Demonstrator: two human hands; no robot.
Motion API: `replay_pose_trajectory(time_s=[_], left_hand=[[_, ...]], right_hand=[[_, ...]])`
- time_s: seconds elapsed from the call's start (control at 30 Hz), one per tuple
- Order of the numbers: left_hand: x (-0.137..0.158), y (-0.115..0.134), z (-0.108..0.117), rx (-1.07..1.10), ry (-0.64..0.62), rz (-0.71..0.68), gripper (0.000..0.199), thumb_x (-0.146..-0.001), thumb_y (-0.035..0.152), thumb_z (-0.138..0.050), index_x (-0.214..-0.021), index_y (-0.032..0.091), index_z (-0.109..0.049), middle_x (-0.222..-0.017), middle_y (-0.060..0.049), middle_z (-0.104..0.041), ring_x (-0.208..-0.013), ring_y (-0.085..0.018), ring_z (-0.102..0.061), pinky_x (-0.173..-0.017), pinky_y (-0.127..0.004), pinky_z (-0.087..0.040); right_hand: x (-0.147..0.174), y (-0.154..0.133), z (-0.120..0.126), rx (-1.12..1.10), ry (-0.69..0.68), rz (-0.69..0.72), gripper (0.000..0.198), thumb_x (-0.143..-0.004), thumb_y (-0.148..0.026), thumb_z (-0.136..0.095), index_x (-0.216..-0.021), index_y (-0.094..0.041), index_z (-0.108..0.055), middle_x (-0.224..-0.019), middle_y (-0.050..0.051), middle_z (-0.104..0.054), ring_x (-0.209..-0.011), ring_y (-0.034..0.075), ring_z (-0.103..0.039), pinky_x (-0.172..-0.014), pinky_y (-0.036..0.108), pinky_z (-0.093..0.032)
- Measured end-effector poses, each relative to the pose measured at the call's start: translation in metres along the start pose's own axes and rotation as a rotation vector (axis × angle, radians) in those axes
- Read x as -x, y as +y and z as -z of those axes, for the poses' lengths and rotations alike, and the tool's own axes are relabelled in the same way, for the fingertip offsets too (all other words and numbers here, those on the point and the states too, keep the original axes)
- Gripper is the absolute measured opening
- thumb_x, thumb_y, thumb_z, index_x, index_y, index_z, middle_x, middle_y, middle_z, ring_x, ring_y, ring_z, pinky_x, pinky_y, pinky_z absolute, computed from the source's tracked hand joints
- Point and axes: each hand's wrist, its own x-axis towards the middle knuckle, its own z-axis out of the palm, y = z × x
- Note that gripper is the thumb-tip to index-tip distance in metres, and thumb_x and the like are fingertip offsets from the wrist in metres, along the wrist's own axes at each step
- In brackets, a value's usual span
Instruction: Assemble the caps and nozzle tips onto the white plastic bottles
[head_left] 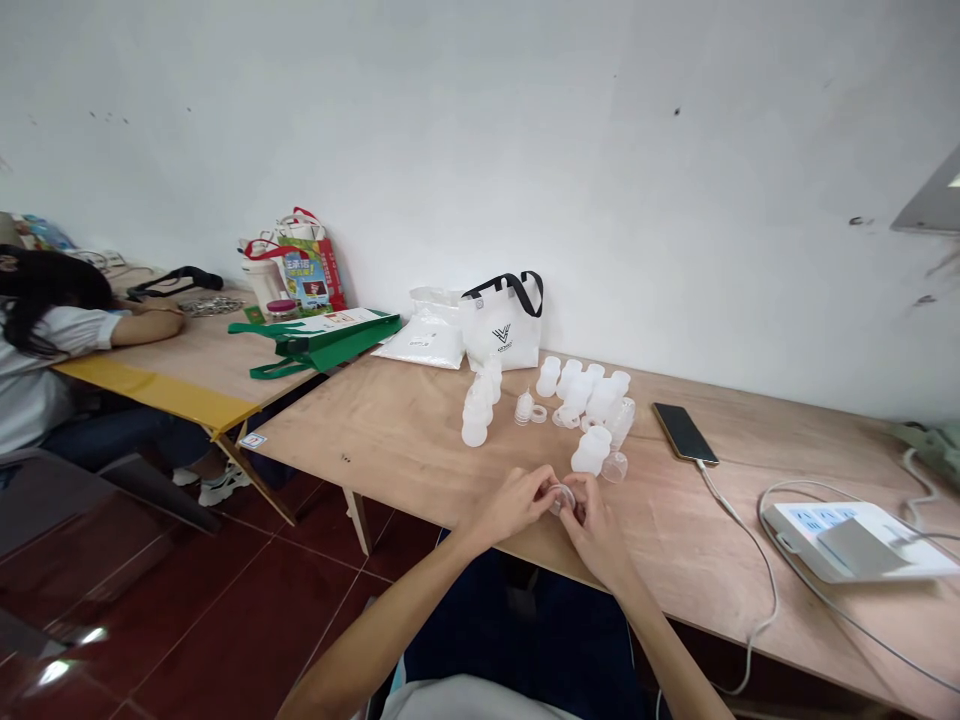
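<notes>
At the table's front edge, my left hand (526, 497) and my right hand (592, 515) pinch a small clear plastic ring-shaped piece (561, 497) between them. Fingers cover much of it. Just beyond my right hand stands a frosted white plastic bottle (591, 450) with a waisted shape, and a clear round cap-like piece (615, 467) lies beside it. More such white bottles (577, 390) are grouped behind, with clear rings among them. To the left is a row of white bottles (475, 415). A clear ribbed piece (523, 407) and a flat ring (538, 413) lie between the groups.
A phone (685, 432) on a charging cable and a white box-like device (855, 540) with wires occupy the right. Against the wall are a white tote bag (504, 330) and a plastic packet (427, 335). Left, a green bag (322, 340) lies near a person (60, 330) leaning on another table.
</notes>
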Motion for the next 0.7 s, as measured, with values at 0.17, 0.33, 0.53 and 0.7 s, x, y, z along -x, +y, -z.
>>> replay_pose_trajectory(time_s=[0.17,0.33,0.53,0.7], left_hand=[[0.001,-0.005,-0.004,-0.036,0.020,0.010,0.020,-0.102,0.038,-0.051,-0.097,0.022,-0.062,-0.082,0.001,-0.073,-0.073,-0.015,-0.065,-0.065,-0.023,-0.043],[0.001,-0.005,-0.004,-0.003,0.022,0.018,0.027,-0.103,0.044,-0.049,-0.095,0.021,-0.061,-0.079,0.001,-0.072,-0.071,-0.015,-0.064,-0.066,-0.023,-0.043],[0.002,0.003,0.008,0.018,-0.040,-0.009,0.030,-0.104,0.044,-0.045,-0.106,0.023,-0.065,-0.088,0.000,-0.075,-0.076,-0.016,-0.067,-0.071,-0.024,-0.046],[0.002,0.008,0.005,0.045,0.018,0.049,0.027,-0.104,0.042,-0.046,-0.100,0.022,-0.063,-0.091,-0.001,-0.076,-0.078,-0.016,-0.068,-0.072,-0.025,-0.048]], right_hand=[[0.000,-0.001,-0.002,0.047,-0.008,0.022,0.018,-0.097,-0.041,-0.047,-0.108,-0.027,-0.046,-0.067,-0.006,-0.058,-0.056,0.020,-0.058,-0.056,0.029,-0.037],[0.000,-0.004,-0.002,0.030,0.007,0.006,0.018,-0.096,-0.042,-0.048,-0.107,-0.027,-0.047,-0.064,-0.006,-0.057,-0.055,0.021,-0.058,-0.055,0.029,-0.038],[0.000,-0.004,0.000,-0.049,0.038,0.007,0.025,-0.097,-0.045,-0.049,-0.112,-0.026,-0.046,-0.065,-0.007,-0.055,-0.055,0.019,-0.054,-0.056,0.029,-0.040],[-0.001,-0.007,0.000,-0.085,0.083,0.000,0.031,-0.098,-0.051,-0.050,-0.115,-0.025,-0.048,-0.066,-0.005,-0.057,-0.056,0.018,-0.054,-0.056,0.030,-0.043]])
